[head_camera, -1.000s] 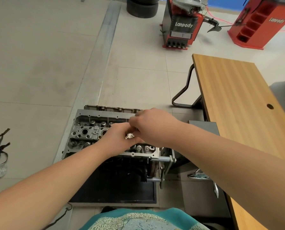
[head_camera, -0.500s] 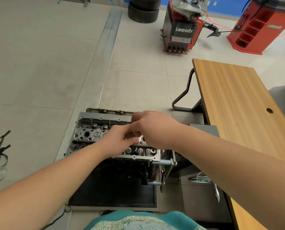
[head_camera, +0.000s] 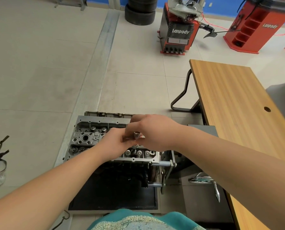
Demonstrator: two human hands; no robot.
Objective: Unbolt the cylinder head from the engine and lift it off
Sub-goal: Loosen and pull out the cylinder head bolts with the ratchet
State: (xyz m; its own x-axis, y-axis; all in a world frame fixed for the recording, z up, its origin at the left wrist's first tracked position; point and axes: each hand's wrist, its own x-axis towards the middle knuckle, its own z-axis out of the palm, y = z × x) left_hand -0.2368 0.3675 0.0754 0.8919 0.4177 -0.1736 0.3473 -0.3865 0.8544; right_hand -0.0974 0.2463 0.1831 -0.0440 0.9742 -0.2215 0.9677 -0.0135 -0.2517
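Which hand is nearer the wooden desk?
Right. The right hand is over the cylinder head on the side toward the wooden desk; the left hand sits farther from it.

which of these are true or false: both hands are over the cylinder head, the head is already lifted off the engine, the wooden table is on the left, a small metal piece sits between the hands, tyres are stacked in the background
1. Both hands are over the cylinder head. True: the left hand and right hand meet above the cylinder head.
2. The head is already lifted off the engine. False: it still sits on top of the engine.
3. The wooden table is on the left. False: the wooden table is on the right.
4. A small metal piece sits between the hands. True: a small metal piece shows between the fingers.
5. Tyres are stacked in the background. True: the stacked tyres stand near the far wall.
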